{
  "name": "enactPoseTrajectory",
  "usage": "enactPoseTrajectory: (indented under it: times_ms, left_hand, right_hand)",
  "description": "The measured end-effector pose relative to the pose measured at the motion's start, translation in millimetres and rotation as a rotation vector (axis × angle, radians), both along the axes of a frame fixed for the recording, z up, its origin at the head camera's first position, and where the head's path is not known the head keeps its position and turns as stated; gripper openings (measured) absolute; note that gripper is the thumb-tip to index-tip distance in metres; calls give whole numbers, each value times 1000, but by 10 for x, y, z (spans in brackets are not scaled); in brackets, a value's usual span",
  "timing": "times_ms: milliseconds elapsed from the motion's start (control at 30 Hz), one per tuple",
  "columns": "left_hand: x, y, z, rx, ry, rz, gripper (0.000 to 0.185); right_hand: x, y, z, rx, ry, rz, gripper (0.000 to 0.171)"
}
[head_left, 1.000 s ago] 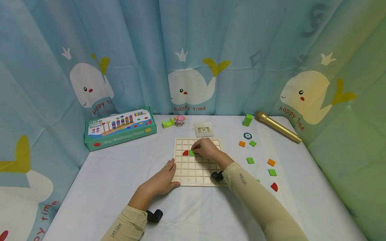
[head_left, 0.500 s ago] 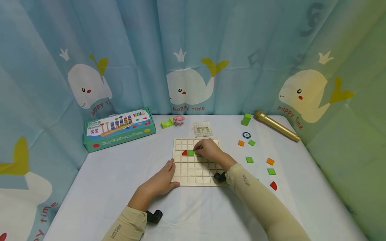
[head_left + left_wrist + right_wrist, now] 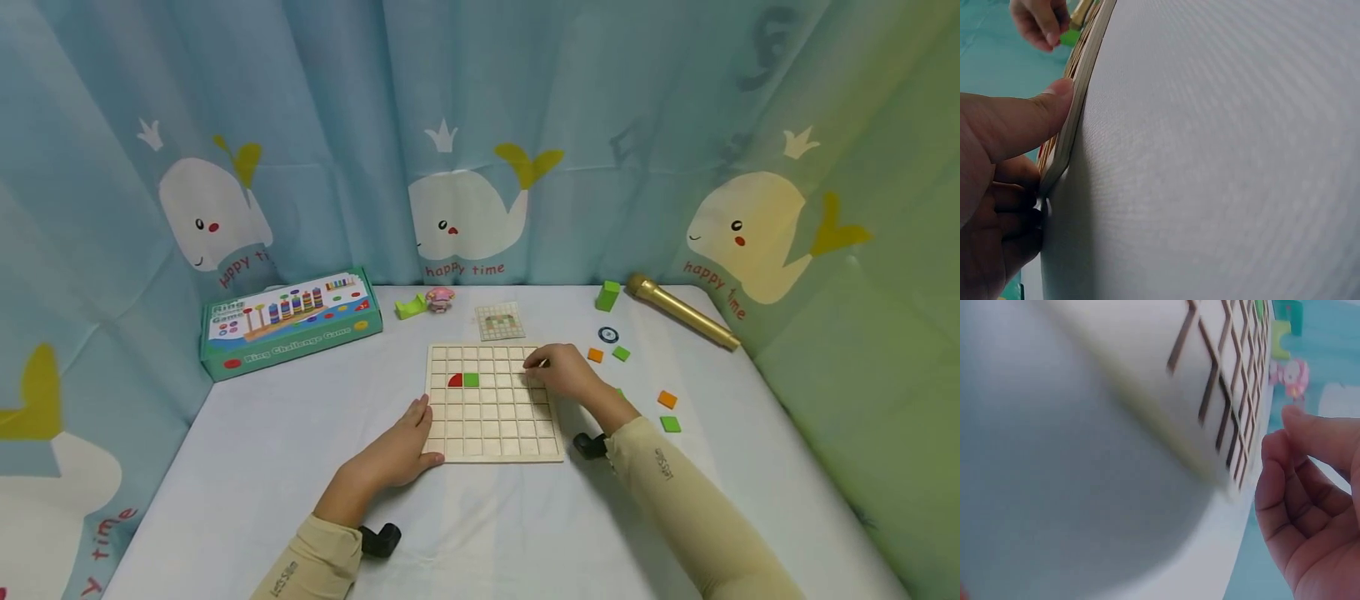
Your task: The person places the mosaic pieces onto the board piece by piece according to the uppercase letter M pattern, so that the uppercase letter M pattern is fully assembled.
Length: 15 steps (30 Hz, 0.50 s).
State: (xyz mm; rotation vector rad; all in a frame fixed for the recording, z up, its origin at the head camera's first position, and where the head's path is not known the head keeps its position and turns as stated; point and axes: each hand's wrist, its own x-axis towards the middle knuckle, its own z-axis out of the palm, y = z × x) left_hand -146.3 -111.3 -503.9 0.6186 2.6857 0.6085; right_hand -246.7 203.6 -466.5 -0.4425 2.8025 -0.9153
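Left hand (image 3: 401,446) grip loose, thumb pressing grid board (image 3: 491,404) edge; right hand (image 3: 564,375) grip curled, holding nothing, above board.

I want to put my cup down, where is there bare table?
Bare cloth lies between the game box and the grid board, and along the near edge below the board. Right of the board is crowded with loose tiles and the right hand.

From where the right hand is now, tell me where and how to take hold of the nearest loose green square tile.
Pinch the green square tile by two opposite edges, coming down from above. It lies flat on the table, so only its thin sides offer purchase. The orange tile sits close on its left, so probably use the near and far edges. The right hand is just beside it.
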Motion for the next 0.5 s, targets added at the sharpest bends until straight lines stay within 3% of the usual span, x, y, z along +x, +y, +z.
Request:
enactPoseTrajectory:
  times_ms: [233,500]
  left_hand:
    - [-4,2,-8,-1,7,-7,84]
    - [6,-1,-2,-1,11,-7,85]
  right_hand:
    - [67,368,45,8,0,-90,17]
    - [179,769,38,52,17,-115,16]
